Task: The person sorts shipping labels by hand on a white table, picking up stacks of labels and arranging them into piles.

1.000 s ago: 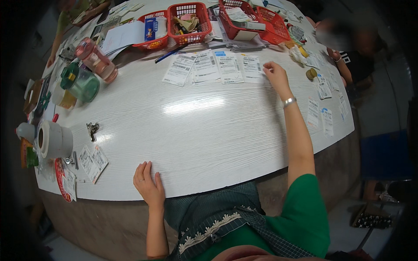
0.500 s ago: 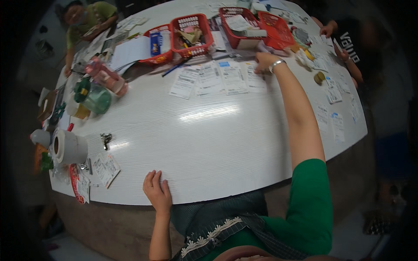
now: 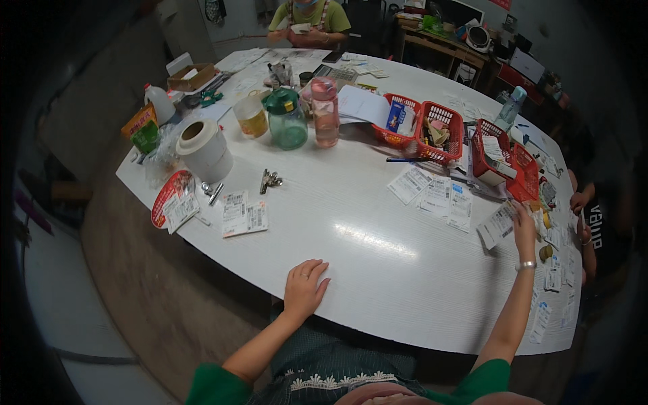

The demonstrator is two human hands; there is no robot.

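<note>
My right hand (image 3: 524,231) pinches the edge of a printed paper label (image 3: 498,226), lifted at a tilt near the far right of the table. To its left lie more labels in a row, among them one with a blue mark (image 3: 460,208). Close to the table's near edge, my left hand (image 3: 306,286) rests flat, fingers loosely extended and holding nothing. Farther left are a small stack of labels (image 3: 235,213) and several metal binder clips (image 3: 271,181).
Red plastic baskets (image 3: 440,156) stand along the far right side. A pink bottle (image 3: 325,116), a green-lidded jug (image 3: 288,125) and a white paper roll (image 3: 206,156) stand at left. Across the table a person (image 3: 312,23) holds papers; another person's hand (image 3: 579,202) is at far right.
The view has swung left. My right hand has picked up the label at the row's right end and drawn it toward me. My left hand still rests at the near edge.
</note>
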